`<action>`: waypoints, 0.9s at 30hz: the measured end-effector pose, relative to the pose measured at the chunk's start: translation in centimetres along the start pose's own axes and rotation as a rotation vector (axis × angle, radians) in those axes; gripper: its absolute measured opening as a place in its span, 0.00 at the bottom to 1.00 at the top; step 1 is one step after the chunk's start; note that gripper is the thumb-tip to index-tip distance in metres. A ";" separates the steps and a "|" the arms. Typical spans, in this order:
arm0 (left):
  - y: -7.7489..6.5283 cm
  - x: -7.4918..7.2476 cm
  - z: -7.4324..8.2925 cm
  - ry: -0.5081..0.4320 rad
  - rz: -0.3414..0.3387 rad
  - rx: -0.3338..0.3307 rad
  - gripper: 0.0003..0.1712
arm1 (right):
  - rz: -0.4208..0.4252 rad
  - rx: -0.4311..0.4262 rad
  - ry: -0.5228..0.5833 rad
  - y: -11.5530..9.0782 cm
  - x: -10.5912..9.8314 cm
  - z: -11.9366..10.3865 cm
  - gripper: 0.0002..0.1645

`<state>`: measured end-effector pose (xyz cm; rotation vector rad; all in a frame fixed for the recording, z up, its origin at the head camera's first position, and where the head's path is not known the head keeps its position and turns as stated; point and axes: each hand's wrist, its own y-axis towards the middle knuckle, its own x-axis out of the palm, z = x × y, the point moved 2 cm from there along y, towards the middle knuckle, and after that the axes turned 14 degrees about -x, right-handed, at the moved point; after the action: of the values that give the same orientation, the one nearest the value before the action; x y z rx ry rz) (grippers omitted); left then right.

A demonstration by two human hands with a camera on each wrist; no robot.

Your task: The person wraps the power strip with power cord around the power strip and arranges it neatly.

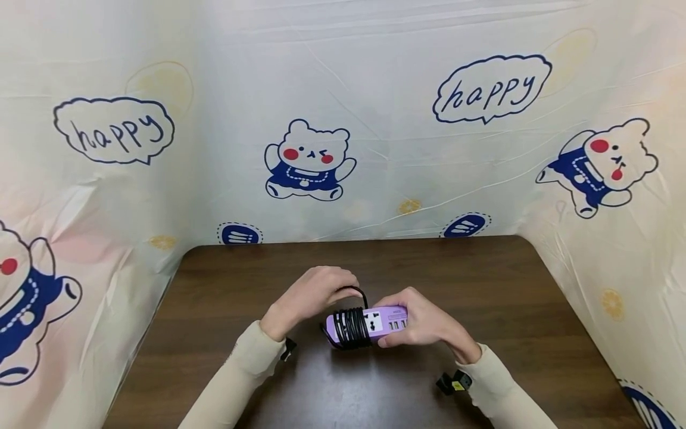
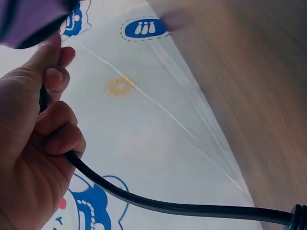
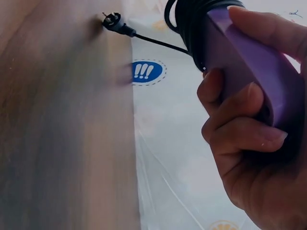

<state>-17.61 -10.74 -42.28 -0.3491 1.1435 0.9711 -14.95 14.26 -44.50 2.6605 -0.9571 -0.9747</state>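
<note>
A purple power strip [image 1: 387,314] with white sockets and USB ports is held over the middle of the table. Several turns of its black cord [image 1: 352,328] wrap around its left half. My right hand [image 1: 420,319] grips the strip's right end, thumb on one side and fingers curled round the other in the right wrist view. My left hand [image 1: 317,292] is just above the wound part. In the left wrist view its curled fingers hold a loose length of cord [image 2: 168,206]. The plug [image 3: 112,21] hangs from the cord in the right wrist view.
The dark brown wooden table [image 1: 241,381] lies beneath both hands. A pale curtain [image 1: 396,161] printed with bears and "happy" bubbles surrounds the table's back and sides. Small black devices [image 1: 454,382] sit at the wrists, by the cream sleeves.
</note>
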 end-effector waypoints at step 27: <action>-1.2 0.0 3.5 0.228 0.112 -0.116 0.13 | 0.149 0.041 -0.288 1.0 2.3 1.0 0.24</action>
<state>-14.52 -9.07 -41.12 -0.5038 1.3266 1.1197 -14.72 12.17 -46.15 2.4792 -1.2241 -1.3388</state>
